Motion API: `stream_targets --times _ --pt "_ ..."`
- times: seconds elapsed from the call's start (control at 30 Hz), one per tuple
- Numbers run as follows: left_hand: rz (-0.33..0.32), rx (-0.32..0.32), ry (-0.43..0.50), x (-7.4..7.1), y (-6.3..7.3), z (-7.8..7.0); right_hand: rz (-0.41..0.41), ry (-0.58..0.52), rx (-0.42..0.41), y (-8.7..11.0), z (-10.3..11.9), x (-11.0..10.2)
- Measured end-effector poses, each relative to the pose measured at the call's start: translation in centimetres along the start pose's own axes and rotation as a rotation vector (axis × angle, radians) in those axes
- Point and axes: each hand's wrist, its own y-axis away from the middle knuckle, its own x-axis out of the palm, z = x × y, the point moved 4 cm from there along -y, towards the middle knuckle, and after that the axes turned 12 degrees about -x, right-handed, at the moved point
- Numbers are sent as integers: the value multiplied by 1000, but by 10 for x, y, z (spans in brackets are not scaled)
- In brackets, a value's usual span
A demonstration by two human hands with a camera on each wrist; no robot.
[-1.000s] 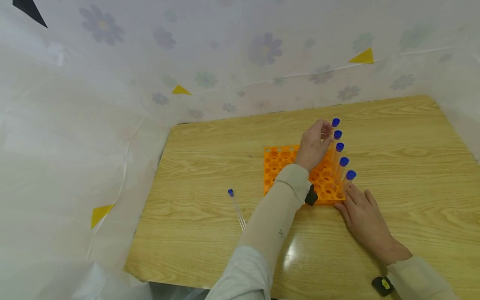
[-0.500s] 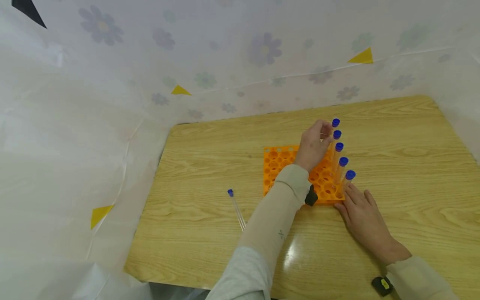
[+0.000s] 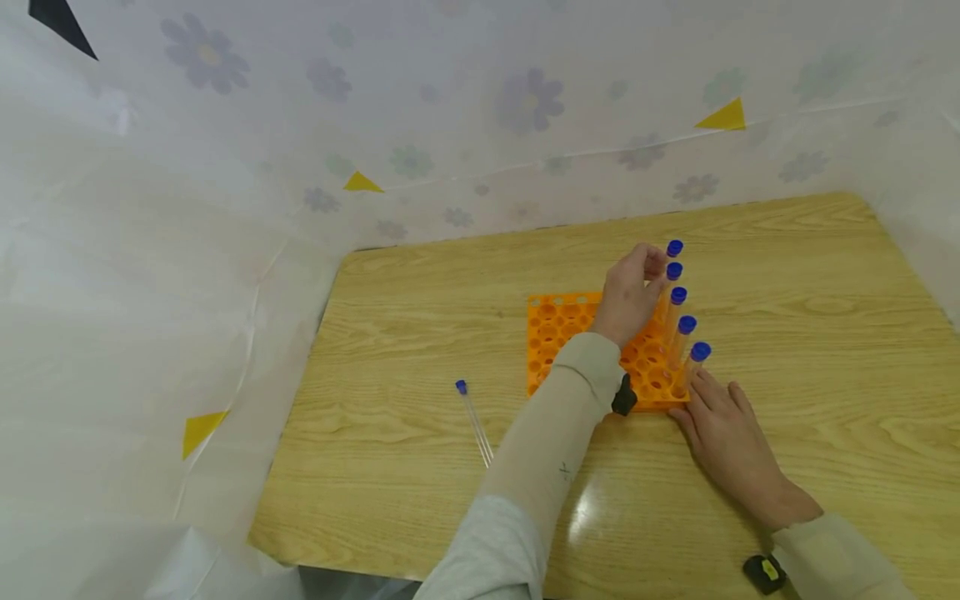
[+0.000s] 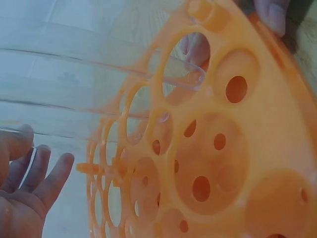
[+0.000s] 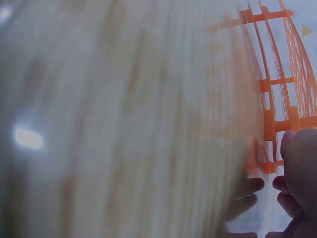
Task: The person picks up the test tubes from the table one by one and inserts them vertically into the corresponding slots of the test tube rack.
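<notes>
An orange test tube rack (image 3: 547,337) lies on the table, partly hidden behind my left forearm. Along its right edge stand several clear test tubes with blue caps, the nearest test tube (image 3: 695,367) at the front corner. My left hand (image 3: 630,287) reaches over the rack and pinches the farthest test tube (image 3: 674,249) near its top. In the left wrist view, clear tubes (image 4: 44,74) pass into the holes of the rack (image 4: 237,148). My right hand (image 3: 731,437) lies at the near right corner, its extended fingers touching the rack's side.
Left of my forearm, a loose blue-capped tube (image 3: 472,417) lies on the wooden table (image 3: 390,333), its lower end hidden by the arm. Pale flowered sheeting (image 3: 480,108) rises behind the table. A small black device (image 3: 765,573) is by my right sleeve.
The farthest tube's cap has shifted very slightly to the right, with my left hand still at it. My right hand stays in place.
</notes>
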Motion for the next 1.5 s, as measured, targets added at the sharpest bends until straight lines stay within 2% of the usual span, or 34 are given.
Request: stream_targets --times 0.3,0.5,0.73,0.93,1.17,1.37,1.5 --pt "11 -17 -17 -2 4 1 12 -6 7 0 0 1" --pt "32 -24 -33 -10 5 0 38 -16 36 1 0 3" --pt "39 -17 27 -32 10 6 65 -21 52 2 0 4" --pt "43 -5 80 -51 17 15 47 -19 44 2 -1 4" --pt "40 25 166 -75 28 24 42 -19 34 2 -1 4" --pt "24 21 201 -95 39 32 69 -25 44 2 -1 4" --pt "14 37 192 -103 48 38 85 -29 53 2 -2 5"
